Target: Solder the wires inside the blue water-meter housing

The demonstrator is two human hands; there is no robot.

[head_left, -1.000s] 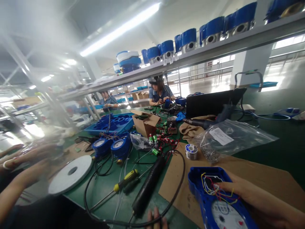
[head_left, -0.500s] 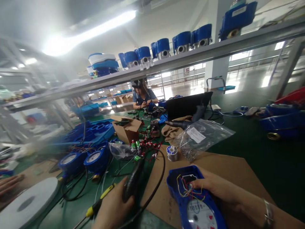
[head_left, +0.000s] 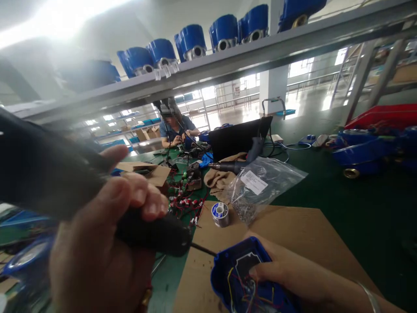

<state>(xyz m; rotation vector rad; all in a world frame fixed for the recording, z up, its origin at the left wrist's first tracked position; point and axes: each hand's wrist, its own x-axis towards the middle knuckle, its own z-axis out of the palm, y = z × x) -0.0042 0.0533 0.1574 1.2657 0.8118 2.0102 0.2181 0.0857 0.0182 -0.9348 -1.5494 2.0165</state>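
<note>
My left hand (head_left: 94, 243) grips a black electric screwdriver (head_left: 153, 230), blurred and close to the camera. Its thin bit points right and reaches the upper left corner of a blue water meter housing (head_left: 217, 278); whether it sits on a screw I cannot tell. My right hand (head_left: 276, 274) holds that housing from the right, thumb inside over the wires. Yellow, red and white wires (head_left: 250, 289) lie in the open compartment, beside a dark panel with a white outline. The lower part of the housing is out of frame. Brown cardboard (head_left: 293, 221) lies beneath.
A solder spool (head_left: 220, 216) and a clear plastic bag (head_left: 260, 187) stand beyond the housing. Behind lie a heat gun (head_left: 234, 166), a cloth (head_left: 218, 180) and wired batteries (head_left: 185, 202). Blue meters (head_left: 224, 32) line the shelf above. A co-worker (head_left: 177, 128) sits opposite.
My left hand has raised the screwdriver toward the camera and brought its bit to the housing's corner. My right hand still holds the housing, now lower in view. The view has shifted right.
</note>
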